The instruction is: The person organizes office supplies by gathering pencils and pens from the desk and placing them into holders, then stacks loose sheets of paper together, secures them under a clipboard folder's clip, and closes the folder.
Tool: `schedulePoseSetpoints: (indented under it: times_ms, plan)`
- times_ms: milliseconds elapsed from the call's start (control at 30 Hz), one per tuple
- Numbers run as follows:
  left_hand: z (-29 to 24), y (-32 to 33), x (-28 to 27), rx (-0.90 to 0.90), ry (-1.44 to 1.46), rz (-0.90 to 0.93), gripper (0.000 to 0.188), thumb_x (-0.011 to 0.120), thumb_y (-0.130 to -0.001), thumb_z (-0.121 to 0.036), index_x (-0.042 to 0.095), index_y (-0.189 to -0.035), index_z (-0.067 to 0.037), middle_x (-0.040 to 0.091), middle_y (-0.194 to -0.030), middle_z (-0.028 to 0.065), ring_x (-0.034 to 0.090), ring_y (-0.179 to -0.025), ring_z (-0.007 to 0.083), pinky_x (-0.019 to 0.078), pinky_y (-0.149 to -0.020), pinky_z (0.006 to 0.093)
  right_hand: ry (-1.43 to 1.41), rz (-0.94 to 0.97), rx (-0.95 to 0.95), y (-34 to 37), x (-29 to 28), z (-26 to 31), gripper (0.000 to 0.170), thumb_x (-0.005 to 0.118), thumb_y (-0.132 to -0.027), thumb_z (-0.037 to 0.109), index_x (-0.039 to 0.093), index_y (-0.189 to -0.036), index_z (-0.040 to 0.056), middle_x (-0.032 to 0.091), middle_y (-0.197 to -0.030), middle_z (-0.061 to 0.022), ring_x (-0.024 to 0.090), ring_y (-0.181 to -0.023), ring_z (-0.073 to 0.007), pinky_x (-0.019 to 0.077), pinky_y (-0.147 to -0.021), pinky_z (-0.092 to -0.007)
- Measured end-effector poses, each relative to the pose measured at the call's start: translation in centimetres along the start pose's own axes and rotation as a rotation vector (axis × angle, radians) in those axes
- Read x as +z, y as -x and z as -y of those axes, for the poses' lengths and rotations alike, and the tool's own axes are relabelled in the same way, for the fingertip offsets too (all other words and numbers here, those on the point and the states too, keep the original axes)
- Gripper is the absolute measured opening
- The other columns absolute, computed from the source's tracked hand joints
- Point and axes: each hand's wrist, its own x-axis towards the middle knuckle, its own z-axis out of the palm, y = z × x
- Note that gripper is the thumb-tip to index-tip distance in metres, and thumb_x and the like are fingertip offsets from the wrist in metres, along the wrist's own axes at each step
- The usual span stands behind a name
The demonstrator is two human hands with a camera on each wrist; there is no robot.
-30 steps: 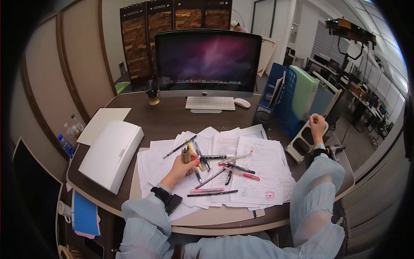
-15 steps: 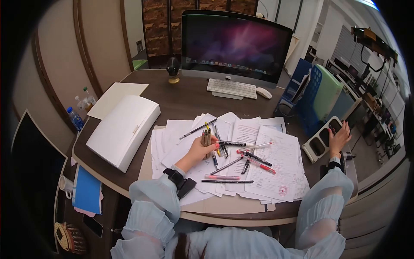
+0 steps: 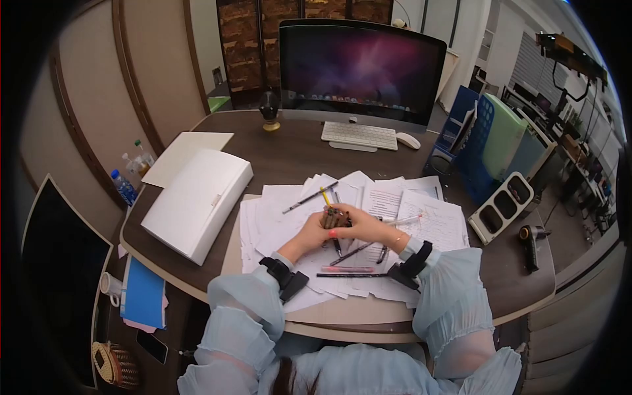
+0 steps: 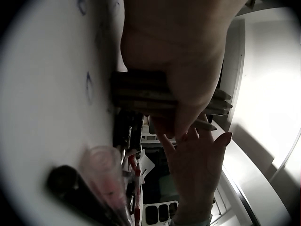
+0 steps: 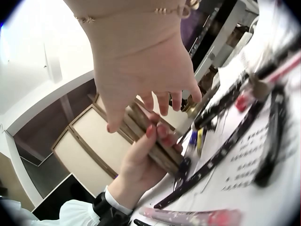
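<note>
My left hand (image 3: 311,237) grips an upright bundle of brown pencils (image 5: 162,155) over the loose papers (image 3: 438,220). From the right, my right hand (image 3: 368,228) reaches in around the bundle's upper part. Its thumb stands apart from its fingers, and the palm faces the pencils in the right wrist view. Beneath and beside the hands lie several loose pens. Among them are a clear pen with red (image 3: 347,269), a long black pen (image 3: 349,275), a spotted black pencil (image 3: 309,197) and a yellow pencil (image 3: 324,195), partly hidden by the hands.
A beige holder with three compartments (image 3: 501,207) stands at the right, a dark handheld device (image 3: 530,247) beside it. Blue file racks (image 3: 471,158) are behind. Left is a white box (image 3: 197,204); keyboard (image 3: 359,135), mouse (image 3: 408,140) and monitor (image 3: 362,69) stand at the back.
My right hand has left the compartment holder at the right and come over to the pencil bundle. My left hand keeps its grip on the pencils. The head view has swung to the right.
</note>
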Motion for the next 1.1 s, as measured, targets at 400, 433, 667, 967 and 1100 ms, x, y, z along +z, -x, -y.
schedulePoseSetpoints:
  times_ms: [400, 433, 667, 967, 1100]
  plan:
    - [0.0, -0.4, 0.0, -0.001, -0.172, -0.15, 0.01, 0.06, -0.07, -0.005, 0.055, -0.078, -0.001, 0.056, -0.063, 0.003, 0.051, -0.052, 0.0092, 0.0389, -0.046, 0.0236, 0.178, -0.451, -0.059, -1.9, 3.9, -0.5, 0.033, 0.053, -0.083, 0.029, 0.048, -0.096, -0.0003, 0.058, -0.081, -0.0232, 0.056, -0.073, -0.0379, 0.0448, -0.063, -0.0373]
    - [-0.3, -0.4, 0.1, -0.011, -0.191, -0.156, 0.01, 0.061, -0.07, -0.004, 0.055, -0.078, -0.001, 0.056, -0.064, 0.003, 0.051, -0.053, 0.0093, 0.0392, -0.046, 0.0236, 0.182, -0.467, -0.046, -1.9, 4.1, -0.5, 0.033, 0.053, -0.083, 0.028, 0.047, -0.098, -0.0004, 0.058, -0.079, -0.0222, 0.057, -0.071, -0.0371, 0.0447, -0.062, -0.037]
    - [0.1, -0.5, -0.1, -0.026, -0.082, -0.138, 0.013, 0.061, -0.072, -0.004, 0.057, -0.083, 0.001, 0.058, -0.073, 0.0026, 0.053, -0.066, 0.0096, 0.0433, -0.058, 0.0238, -0.016, -0.479, 0.042, -2.0, 4.3, -1.1, 0.026, 0.05, -0.087, 0.02, 0.05, -0.1, -0.0019, 0.062, -0.089, -0.0129, 0.058, -0.081, -0.0161, 0.0442, -0.071, -0.0276]
    - [-0.7, -0.3, 0.2, -0.118, -0.097, -0.09, 0.013, 0.06, -0.075, -0.009, 0.054, -0.085, -0.002, 0.054, -0.067, 0.0016, 0.049, -0.052, 0.0075, 0.0367, -0.045, 0.0205, -0.312, -0.556, -0.101, -2.4, 4.9, -3.4, 0.027, 0.046, -0.089, 0.024, 0.052, -0.099, -0.0004, 0.059, -0.089, -0.0064, 0.051, -0.078, -0.0107, 0.042, -0.072, -0.0244]
    - [-0.4, -0.3, 0.1, -0.092, -0.049, -0.05, 0.014, 0.059, -0.079, -0.016, 0.053, -0.084, -0.004, 0.052, -0.064, 0.0007, 0.046, -0.049, 0.0069, 0.0342, -0.042, 0.0198, -0.321, -0.531, -0.109, -2.3, 4.7, -3.4, 0.029, 0.043, -0.09, 0.024, 0.051, -0.102, -0.0005, 0.06, -0.095, -0.007, 0.052, -0.083, -0.011, 0.0417, -0.076, -0.0244]
